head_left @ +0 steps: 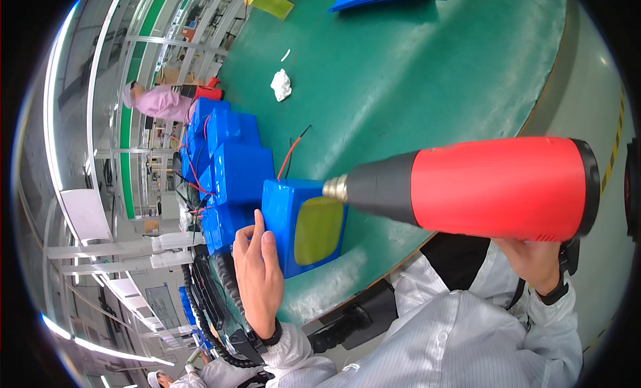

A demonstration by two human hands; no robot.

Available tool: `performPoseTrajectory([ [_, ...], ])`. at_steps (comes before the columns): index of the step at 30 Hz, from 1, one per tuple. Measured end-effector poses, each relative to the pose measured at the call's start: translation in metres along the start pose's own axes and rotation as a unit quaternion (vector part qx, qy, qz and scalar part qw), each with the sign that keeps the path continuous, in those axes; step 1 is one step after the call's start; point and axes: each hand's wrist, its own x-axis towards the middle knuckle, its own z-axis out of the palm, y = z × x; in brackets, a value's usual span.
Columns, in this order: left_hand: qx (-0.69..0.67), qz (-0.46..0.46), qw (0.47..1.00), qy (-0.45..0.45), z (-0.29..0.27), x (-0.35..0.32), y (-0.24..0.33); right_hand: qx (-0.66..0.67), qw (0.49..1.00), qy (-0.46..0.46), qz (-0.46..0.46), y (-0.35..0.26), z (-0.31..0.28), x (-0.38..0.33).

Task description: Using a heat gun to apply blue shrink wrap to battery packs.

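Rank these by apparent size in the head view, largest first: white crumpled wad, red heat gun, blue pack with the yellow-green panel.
1. Red heat gun
2. Blue pack with the yellow-green panel
3. White crumpled wad
The heat gun probably looks bigger for being nearer the camera.

at centre right, the heat gun point(497, 187) is red with a black nose and rear rim and a silvery nozzle point(337, 187). near the centre, the pack point(277, 221) is glossy blue with a yellow-green panel point(319, 231); the clustered packs point(240, 171) on its left are blue too. the tabletop point(400, 87) is green. at lower centre, the coat point(441, 334) is white, finely striped; at far right runs a yellow-and-black striped line point(614, 134).
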Motion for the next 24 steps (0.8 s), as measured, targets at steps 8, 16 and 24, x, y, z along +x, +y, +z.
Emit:
performPoseTrajectory([
  [8,-0.053,0.018,0.998,0.0,-0.005,-0.002,-0.004,-0.172,0.979,0.059,-0.095,0.009,-0.004,-0.009],
  [16,-0.084,0.139,0.985,0.061,-0.001,0.041,0.017,-0.063,0.997,0.024,0.026,0.004,-0.011,-0.016],
  [24,-0.009,0.166,0.986,0.025,0.001,0.057,0.035,-0.064,0.995,0.057,0.059,0.004,-0.019,-0.014],
])
